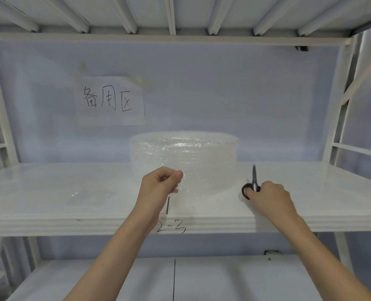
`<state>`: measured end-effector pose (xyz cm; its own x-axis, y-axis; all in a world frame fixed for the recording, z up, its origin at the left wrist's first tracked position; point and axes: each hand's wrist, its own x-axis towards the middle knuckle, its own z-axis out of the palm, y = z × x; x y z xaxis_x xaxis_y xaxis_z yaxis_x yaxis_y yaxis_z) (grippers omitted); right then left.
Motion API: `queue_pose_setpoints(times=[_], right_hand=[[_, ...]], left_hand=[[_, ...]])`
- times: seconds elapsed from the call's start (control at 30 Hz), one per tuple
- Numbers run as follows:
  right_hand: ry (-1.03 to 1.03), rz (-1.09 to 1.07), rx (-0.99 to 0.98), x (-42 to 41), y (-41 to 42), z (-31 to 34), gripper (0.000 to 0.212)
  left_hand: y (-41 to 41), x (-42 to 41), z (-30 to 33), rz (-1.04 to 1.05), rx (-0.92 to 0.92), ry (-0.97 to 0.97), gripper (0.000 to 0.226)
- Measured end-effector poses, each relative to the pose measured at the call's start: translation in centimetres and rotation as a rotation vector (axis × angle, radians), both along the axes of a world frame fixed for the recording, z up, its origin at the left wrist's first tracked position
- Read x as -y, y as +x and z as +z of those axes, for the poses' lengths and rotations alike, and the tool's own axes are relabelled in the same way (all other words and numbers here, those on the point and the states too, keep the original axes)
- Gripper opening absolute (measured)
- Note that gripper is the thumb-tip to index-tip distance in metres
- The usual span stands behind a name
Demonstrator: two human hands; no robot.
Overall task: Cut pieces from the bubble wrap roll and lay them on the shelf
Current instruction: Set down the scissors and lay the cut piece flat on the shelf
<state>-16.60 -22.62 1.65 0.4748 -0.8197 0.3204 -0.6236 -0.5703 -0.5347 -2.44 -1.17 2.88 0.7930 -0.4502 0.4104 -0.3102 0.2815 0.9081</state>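
1. Head view, looking forward and slightly down, is filled by a white metal shelf (50, 209) with a pale wall behind it.
2. A bubble wrap roll (184, 157) is seen standing on its flat end near the middle of the shelf board, set back from the front edge. It is clear and whitish, wide and low like a drum, with rows of small bubbles catching the light.
3. A loose end of the wrap is drawn forward from the roll's lower front and is pinched between thumb and curled fingers of the left hand (158, 185), just in front of the roll.
4. Scissors (252, 184) with dark handle loops are gripped by the right hand (269, 197), to the right of the roll; the slim blades are pointed up and away and appear closed together.
5. The two hands are held well apart, one on each side of the roll's front.
6. A flat clear piece of wrap (80, 197) is faintly seen lying on the shelf to the left.
7. A paper sign (110, 101) with handwritten characters is fixed to the wall above the roll.
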Motion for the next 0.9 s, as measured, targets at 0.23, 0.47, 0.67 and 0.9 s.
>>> queue_pose_setpoints(times=[0.23, 0.47, 0.67, 0.9], right_hand=[[-0.115, -0.034, -0.210, -0.1, 1.7, -0.1, 0.040], [-0.159, 0.008, -0.249, 0.2, 2.8, 0.7, 0.031], [-0.158, 0.028, -0.401, 0.3, 3.9, 1.1, 0.028], [-0.153, -0.072, -0.518, -0.3, 4.7, 1.1, 0.037]], left_hand=[[0.1, -0.5, 0.6, 0.000, 0.110, 0.033, 0.017], [0.7, -1.8, 0.6, -0.078, 0.091, 0.041, 0.013], [1.5, -2.5, 0.2, -0.071, 0.030, -0.003, 0.012], [2.4, -3.3, -0.1, -0.083, -0.010, -0.011, 0.015]])
